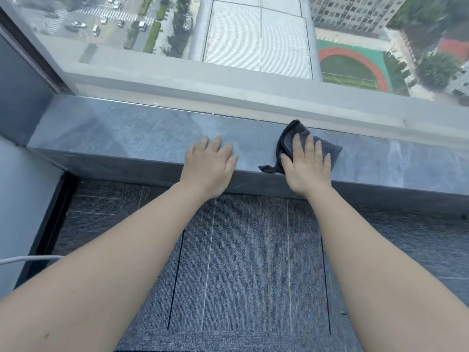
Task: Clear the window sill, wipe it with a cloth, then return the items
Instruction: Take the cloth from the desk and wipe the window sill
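Observation:
A grey stone window sill [132, 138] runs across the view below the glass. A dark grey cloth [286, 141] lies crumpled on it, right of centre. My right hand [305, 166] presses flat on top of the cloth with the fingers spread, and part of the cloth sticks out on either side of it. My left hand [210, 166] rests palm down on the bare sill near its front edge, left of the cloth, fingers apart and holding nothing. No other items stand on the part of the sill that I see.
The window glass [253, 47] rises behind the sill, with a dark frame [30, 54] at the left. Grey carpet tiles [241, 262] cover the floor below. A white cable [28, 259] crosses the lower left beside a pale wall.

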### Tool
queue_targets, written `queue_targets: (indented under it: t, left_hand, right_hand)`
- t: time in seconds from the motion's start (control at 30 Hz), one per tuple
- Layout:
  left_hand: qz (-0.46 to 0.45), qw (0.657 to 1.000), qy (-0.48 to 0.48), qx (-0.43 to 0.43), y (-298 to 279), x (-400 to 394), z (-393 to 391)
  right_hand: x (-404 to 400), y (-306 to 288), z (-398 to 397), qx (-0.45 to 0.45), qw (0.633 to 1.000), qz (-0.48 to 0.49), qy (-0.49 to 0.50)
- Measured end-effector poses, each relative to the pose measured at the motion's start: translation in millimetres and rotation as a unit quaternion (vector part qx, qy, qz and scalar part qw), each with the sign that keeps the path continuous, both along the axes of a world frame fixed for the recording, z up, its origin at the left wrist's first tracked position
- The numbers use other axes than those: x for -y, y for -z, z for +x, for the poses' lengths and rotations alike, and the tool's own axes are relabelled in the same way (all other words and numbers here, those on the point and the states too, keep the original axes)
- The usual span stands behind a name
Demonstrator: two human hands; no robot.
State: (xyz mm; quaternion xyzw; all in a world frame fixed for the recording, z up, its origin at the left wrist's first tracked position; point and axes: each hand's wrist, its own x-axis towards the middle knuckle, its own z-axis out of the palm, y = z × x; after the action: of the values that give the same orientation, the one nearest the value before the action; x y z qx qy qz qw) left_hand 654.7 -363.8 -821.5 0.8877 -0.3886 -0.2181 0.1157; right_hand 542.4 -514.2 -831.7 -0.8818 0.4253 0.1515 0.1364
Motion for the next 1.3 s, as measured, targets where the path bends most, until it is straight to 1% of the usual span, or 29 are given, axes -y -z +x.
queue_targets:
  t: [0.1, 0.23, 0.33, 0.47, 0.57, 0.7, 0.93, 1.13, 1.2, 1.3]
  left_hand:
    - [0.007, 1.0, -0.007, 0.01, 1.5, 11.6, -12.6]
    - [0.015, 1.0, -0.019, 0.019, 2.4, 26.8, -27.2]
    - [0.008, 0.999, -0.031, 0.019, 3.3, 30.8, -32.6]
    - [0.003, 0.999, -0.04, 0.034, 4.5, 26.6, -39.2]
    - [0.009, 0.998, -0.045, 0.045, 3.6, 29.5, -48.1]
    - [-0.001, 0.997, -0.056, 0.059, -1.4, 46.5, -68.6]
    - [0.0, 0.998, -0.018, 0.057, 1.1, 89.8, -105.2]
    - [0.012, 0.998, 0.009, 0.057, 2.4, 113.3, -122.3]
    - [0.018, 0.998, 0.011, 0.061, 3.0, 116.8, -125.6]
    - [0.022, 0.997, 0.007, 0.071, 4.0, 119.7, -129.5]
  right_hand:
    - [24.6, -1.1, -21.3, -0.008, 0.999, 0.001, 0.04]
    - [35.1, 0.4, -13.8, -0.004, 0.999, -0.001, 0.04]
    - [31.7, 2.8, 3.6, 0.007, 1.0, -0.005, -0.025]
    - [23.0, 5.6, 6.3, 0.039, 0.984, -0.009, -0.173]
    - [26.8, 4.4, -7.6, 0.042, 0.974, 0.003, -0.223]
    - [42.8, 6.0, -34.4, 0.042, 0.98, 0.005, -0.196]
    - [98.7, 2.4, -94.9, 0.015, 0.997, 0.005, -0.071]
    - [119.2, -1.6, -95.4, -0.006, 1.0, 0.014, -0.011]
    - [119.1, -4.8, -87.0, -0.006, 0.999, 0.022, -0.029]
    - [111.6, -5.5, -80.3, 0.026, 0.992, 0.029, -0.124]
